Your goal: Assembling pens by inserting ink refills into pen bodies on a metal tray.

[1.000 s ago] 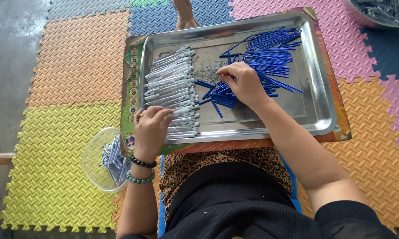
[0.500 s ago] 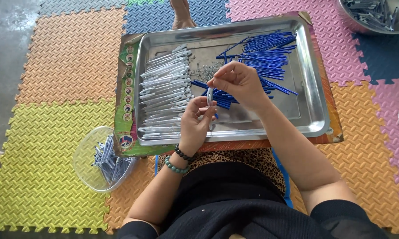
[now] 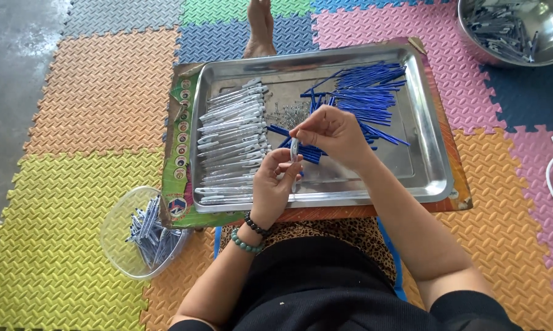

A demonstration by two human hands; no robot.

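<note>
Foam mats (image 3: 92,104) in orange, yellow, pink and blue covered the floor across the whole frame. At the centre lay a steel tray (image 3: 433,147) on a cardboard box (image 3: 178,122), with a row of clear pen barrels (image 3: 233,138) in its left half, a heap of blue refills (image 3: 368,95) at its upper right and a scatter of small springs (image 3: 288,113) between them. A clear plastic bowl (image 3: 120,230) of finished-looking pieces sat at lower left; a steel bowl (image 3: 549,37) was cut off at the upper right corner.

Over the tray's near middle, the left hand (image 3: 270,190) had its fingers curled round one pen barrel (image 3: 294,149), held upright, and the right hand (image 3: 331,132) pinched at its top end with thumb and forefinger closed. The step looked like fitting a part into that barrel; the next move would call for a steady, straight push along its length.

Whether the right fingertips held a refill or a spring could not be made out. A bare foot (image 3: 261,27) at the top edge belonged to someone otherwise out of view.
</note>
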